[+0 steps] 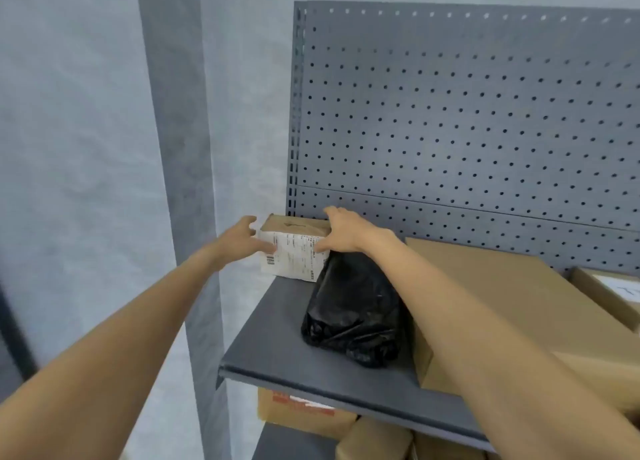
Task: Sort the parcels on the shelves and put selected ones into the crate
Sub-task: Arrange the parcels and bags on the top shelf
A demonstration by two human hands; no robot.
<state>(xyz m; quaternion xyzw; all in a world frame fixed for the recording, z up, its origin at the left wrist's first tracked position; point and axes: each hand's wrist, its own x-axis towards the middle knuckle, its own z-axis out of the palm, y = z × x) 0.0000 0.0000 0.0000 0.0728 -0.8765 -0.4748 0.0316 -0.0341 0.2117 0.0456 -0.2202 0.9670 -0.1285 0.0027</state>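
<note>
We see small labelled box (294,248) at shelf (277,321) back corner, wedged between 2 hands: left hand (239,239) fingers spread, thumb on label; right hand (341,232) curls over right end, nearer.

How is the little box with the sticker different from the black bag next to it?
The small labelled box is stiff brown cardboard with straight edges; the black bag parcel is shiny, wrinkled plastic with a lumpy shape. The box carries a white printed label with a barcode; no label shows on the bag. The left hand and right hand are on the box's sides; neither hand grips the bag. Both sit on the same grey shelf.
</note>
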